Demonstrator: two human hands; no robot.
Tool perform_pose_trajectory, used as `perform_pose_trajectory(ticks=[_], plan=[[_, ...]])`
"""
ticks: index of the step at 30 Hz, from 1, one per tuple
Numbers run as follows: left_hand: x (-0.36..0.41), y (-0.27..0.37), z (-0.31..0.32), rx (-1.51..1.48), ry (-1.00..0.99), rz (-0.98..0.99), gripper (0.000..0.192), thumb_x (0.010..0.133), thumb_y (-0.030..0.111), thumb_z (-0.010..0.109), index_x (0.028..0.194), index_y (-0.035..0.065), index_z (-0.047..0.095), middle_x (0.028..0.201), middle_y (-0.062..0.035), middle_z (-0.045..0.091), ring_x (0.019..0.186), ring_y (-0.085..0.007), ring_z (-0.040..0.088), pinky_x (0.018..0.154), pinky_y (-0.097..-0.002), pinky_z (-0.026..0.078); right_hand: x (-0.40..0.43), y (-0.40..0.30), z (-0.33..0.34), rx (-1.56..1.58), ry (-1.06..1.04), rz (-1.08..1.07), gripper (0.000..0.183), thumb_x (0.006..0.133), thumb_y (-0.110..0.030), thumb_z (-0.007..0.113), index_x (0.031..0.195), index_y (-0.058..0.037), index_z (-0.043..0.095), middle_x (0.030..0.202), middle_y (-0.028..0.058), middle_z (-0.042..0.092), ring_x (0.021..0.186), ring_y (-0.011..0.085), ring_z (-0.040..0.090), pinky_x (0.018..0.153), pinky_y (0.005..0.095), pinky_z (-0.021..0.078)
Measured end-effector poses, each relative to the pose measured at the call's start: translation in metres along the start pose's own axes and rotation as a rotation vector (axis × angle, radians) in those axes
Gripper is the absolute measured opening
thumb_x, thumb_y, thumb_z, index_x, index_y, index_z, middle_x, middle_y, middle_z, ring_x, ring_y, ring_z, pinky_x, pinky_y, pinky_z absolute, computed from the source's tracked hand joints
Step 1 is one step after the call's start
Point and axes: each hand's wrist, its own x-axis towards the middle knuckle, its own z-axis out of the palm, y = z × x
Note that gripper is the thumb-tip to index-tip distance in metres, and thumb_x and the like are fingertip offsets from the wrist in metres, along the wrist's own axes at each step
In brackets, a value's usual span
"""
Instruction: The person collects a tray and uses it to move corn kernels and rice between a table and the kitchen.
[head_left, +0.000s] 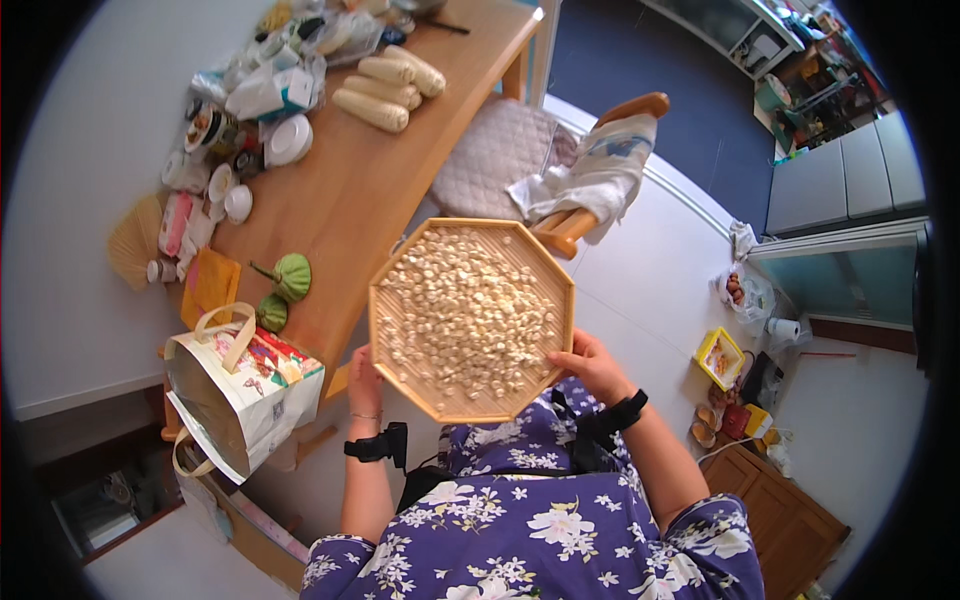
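Note:
In front of my body I hold an octagonal bamboo tray (397, 382) with a raised wooden rim. Many small pale kernels or seeds (472, 307) lie loosely heaped over its ribbed base. My left hand (365, 382) grips the lower left edge, its fingers mostly hidden beneath and behind the rim. At the right edge, my right hand (596, 367) has its thumb over the rim, touching the inside; its other fingers are out of sight below. The tray is held off the table, just right of the table's edge.
The wooden table (337, 195) bears several pale corn cobs (382, 94), green ribbed gourds or squashes (291, 277), and jars, bags and a tissue box along the wall. A paper bag (262, 397) stands at its near end. Beyond the tray is a chair with a quilted seat (495, 157).

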Motion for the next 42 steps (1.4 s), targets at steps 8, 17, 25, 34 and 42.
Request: perform_pose_trajectory(ticks=[8, 17, 25, 34, 42], plan=[[-0.075, 0.183, 0.161, 0.602, 0.27, 0.939, 0.03, 0.093, 0.015, 0.053, 0.118, -0.0003, 0.051, 0.113, -0.013, 0.056, 0.106, -0.0269, 0.053, 0.093, -0.0385, 0.041, -0.081, -0.075, -0.055, 0.084, 0.079, -0.235, 0.037, 0.089, -0.015, 0.061, 0.121, -0.0001, 0.049, 0.104, 0.0066, 0.061, 0.089, 0.0161, 0.063, 0.074, 0.0329, 0.0565], [-0.182, 0.2, 0.449, 1.2, -0.716, 1.177, 0.073, 0.086, 0.051, 0.052, 0.143, 0.0094, 0.032, 0.152, -0.0111, 0.023, 0.142, -0.0304, 0.013, 0.115, -0.0465, 0.006, -0.197, -0.115, -0.201, 0.174, 0.239, -0.363, 0.038, 0.089, -0.013, 0.059, 0.122, 0.0015, 0.047, 0.104, 0.0083, 0.061, 0.085, 0.0158, 0.063, 0.068, 0.0302, 0.0568], [-0.206, 0.199, 0.551, 1.288, -0.954, 1.212, 0.079, 0.082, 0.055, 0.053, 0.145, 0.014, 0.03, 0.153, -0.0105, 0.019, 0.143, -0.0293, 0.012, 0.115, -0.0477, 0.006, -0.265, -0.117, -0.3, 0.299, 0.546, -0.45, 0.033, 0.088, -0.01, 0.058, 0.116, 0.0033, 0.048, 0.1, 0.0093, 0.062, 0.079, 0.0151, 0.065, 0.066, 0.0276, 0.0564], [-0.195, 0.204, 0.682, 1.169, -1.015, 1.34, 0.084, 0.081, 0.055, 0.055, 0.145, 0.0071, 0.027, 0.152, -0.0134, 0.021, 0.142, -0.0302, 0.013, 0.115, -0.0466, 0.008, -0.277, -0.129, -0.362, 0.316, 0.711, -0.545, 0.036, 0.087, -0.009, 0.058, 0.12, 0.0036, 0.048, 0.107, 0.0099, 0.061, 0.089, 0.0167, 0.063, 0.073, 0.0294, 0.0549], [-0.156, 0.219, 0.761, 1.09, -1.119, 1.259, 0.091, 0.08, 0.057, 0.056, 0.144, 0.001, 0.025, 0.151, -0.0178, 0.019, 0.142, -0.0319, 0.013, 0.115, -0.0465, 0.008, -0.269, -0.195, -0.436, 0.359, 0.792, -0.507, 0.037, 0.088, -0.01, 0.056, 0.121, 0.0039, 0.046, 0.104, 0.0118, 0.061, 0.085, 0.0206, 0.065, 0.066, 0.0338, 0.0592]])
